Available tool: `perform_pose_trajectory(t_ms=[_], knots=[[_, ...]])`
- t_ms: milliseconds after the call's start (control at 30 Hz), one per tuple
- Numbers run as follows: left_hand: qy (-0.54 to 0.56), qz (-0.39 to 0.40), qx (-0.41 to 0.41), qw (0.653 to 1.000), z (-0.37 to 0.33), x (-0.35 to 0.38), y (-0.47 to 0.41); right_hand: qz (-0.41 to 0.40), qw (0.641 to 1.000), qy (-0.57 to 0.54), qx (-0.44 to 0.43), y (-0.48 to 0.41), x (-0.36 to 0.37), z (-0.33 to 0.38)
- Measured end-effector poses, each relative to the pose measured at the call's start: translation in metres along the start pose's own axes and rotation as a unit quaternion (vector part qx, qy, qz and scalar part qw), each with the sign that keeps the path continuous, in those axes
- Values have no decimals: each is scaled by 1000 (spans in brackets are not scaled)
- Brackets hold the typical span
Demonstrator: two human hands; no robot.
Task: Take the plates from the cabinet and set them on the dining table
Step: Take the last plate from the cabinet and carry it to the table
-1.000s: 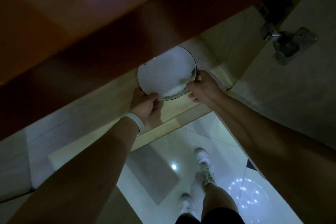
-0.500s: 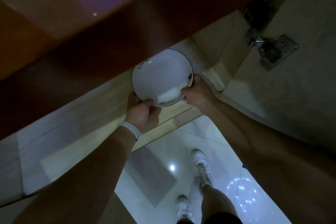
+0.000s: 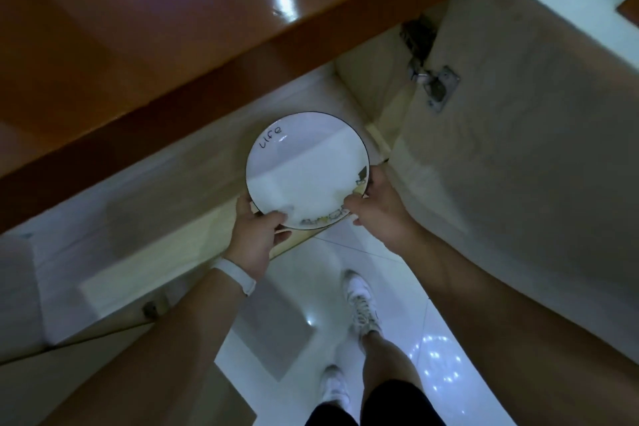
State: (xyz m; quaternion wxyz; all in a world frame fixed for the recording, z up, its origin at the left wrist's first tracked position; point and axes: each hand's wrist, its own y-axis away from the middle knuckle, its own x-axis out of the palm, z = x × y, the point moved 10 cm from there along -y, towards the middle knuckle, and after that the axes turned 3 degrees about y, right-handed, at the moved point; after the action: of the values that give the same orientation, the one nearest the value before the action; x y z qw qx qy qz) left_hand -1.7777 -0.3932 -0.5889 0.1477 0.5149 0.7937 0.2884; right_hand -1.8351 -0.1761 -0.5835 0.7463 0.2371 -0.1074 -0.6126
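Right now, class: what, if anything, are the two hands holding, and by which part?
A white plate with a dark rim. The left hand grips its near-left edge and the right hand its near-right edge, thumbs on top.

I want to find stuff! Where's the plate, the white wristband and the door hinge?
plate (image 3: 304,169), head view, bare white middle.
white wristband (image 3: 235,275), head view, middle of the band on the left wrist.
door hinge (image 3: 437,86), head view, its metal mounting plate.
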Motion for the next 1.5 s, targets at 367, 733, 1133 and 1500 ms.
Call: perform_pose_trajectory(t_ms=[367,733,1133,1500], knots=[[0,66,21,998,-31,-14,146,-37,999,-10,11,162,-7,48],[-23,131,96,986,-93,3,313,-81,997,-14,8,329,-46,102],[-54,287,129,948,-112,91,424,-189,975,-101,-62,477,-137,122],[-113,432,138,884,-65,265,553,-313,935,-141,-88,619,-295,77]])
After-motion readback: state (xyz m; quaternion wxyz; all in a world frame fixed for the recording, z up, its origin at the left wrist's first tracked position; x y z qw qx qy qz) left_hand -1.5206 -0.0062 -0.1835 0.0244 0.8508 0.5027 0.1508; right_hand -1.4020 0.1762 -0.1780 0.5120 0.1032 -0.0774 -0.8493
